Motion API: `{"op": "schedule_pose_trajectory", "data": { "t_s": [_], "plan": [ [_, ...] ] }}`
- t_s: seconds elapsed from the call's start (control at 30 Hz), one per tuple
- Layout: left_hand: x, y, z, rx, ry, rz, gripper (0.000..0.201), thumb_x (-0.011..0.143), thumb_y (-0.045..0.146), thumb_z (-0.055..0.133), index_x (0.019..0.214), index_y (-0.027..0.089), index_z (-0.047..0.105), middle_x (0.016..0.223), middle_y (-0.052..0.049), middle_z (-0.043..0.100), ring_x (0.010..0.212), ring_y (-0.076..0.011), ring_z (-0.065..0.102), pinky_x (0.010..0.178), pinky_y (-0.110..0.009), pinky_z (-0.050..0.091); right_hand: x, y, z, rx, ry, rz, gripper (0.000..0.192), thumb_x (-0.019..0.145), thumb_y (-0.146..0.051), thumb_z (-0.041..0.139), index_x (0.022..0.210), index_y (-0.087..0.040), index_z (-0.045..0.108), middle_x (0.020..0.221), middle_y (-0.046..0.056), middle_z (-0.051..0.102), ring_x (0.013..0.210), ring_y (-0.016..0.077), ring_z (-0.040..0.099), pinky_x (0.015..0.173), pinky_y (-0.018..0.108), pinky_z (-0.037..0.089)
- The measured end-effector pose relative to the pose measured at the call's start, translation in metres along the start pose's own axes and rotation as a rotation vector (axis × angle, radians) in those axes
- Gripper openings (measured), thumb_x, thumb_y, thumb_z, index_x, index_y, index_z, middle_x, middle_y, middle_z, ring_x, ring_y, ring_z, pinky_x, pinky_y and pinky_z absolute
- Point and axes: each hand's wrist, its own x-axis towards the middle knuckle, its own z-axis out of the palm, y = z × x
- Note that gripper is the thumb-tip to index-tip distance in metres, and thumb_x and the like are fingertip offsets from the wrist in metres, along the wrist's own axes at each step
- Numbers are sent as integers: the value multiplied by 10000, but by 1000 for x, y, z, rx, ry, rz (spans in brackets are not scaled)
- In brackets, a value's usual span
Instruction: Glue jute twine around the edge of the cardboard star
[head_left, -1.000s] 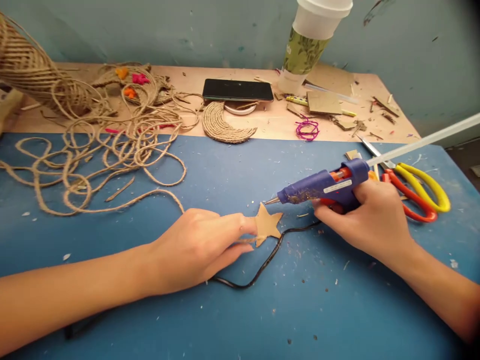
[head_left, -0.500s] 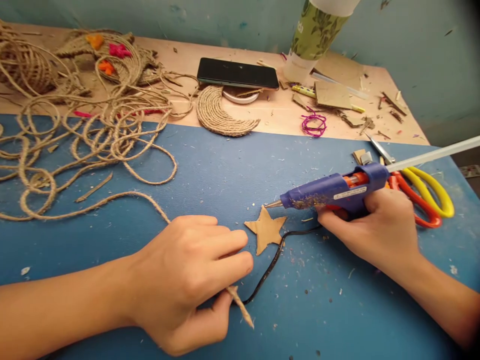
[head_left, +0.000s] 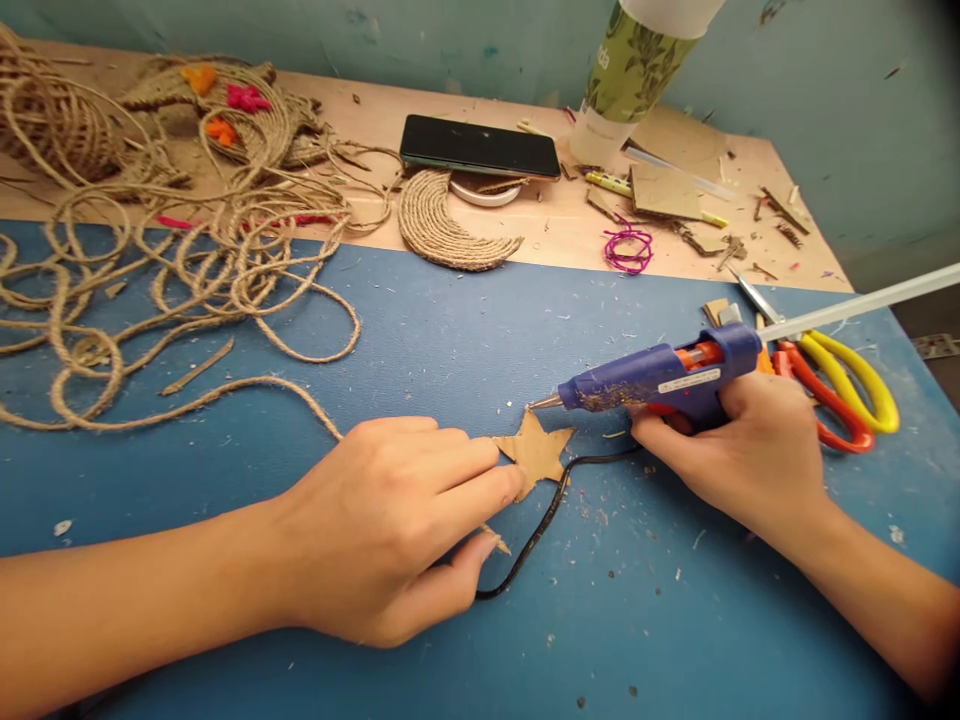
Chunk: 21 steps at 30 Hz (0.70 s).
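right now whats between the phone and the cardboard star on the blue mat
In the head view, the twine-wrapped crescent lies just below the phone, partly under its near edge. From there to the cardboard star is bare blue mat with only small scraps.

No readable text; white label on glue gun (head_left: pixel 660 383) and cup (head_left: pixel 637 70) print illegible.

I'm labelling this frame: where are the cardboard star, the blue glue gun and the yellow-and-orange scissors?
Brown cardboard star (head_left: pixel 536 452), head view, its flat centre.
Blue glue gun (head_left: pixel 645 377), head view, mid barrel.
Yellow-and-orange scissors (head_left: pixel 862 385), head view, yellow handle loop.
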Motion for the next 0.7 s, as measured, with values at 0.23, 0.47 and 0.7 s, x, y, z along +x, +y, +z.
{"op": "schedule_pose_trajectory", "data": {
  "t_s": [0.23, 0.47, 0.7],
  "plan": [
    [0, 0, 0, -2, -21, -2, 284, 997, 213, 581, 1261, 151, 665, 925, -14, 676, 742, -186, 543, 610, -374, 379, 0, 0, -1, 3, -2, -4, 461, 735, -150, 677, 611, -261, 247, 488, -72, 265, 460, 82, 235, 416, 305, 211],
    [1, 0, 2, 2, -38, -3, 284, 996, 205, 577, 1258, 149, 670, 913, -13, 690, 731, -190, 549, 599, -380, 372, 2, -2, 0, 8, 4, -10, 452, 733, -144, 666, 618, -263, 245, 500, -73, 270, 468, 81, 236, 422, 301, 212],
    [0, 1, 1, 20, -55, -17, 272, 1000, 207, 585, 1251, 157, 677, 870, 4, 694, 687, -183, 557, 576, -379, 367, 2, -1, 0, 25, 3, -14, 453, 718, -131, 687, 610, -258, 265, 494, -78, 278, 464, 78, 241, 422, 297, 215]
  ]
}}
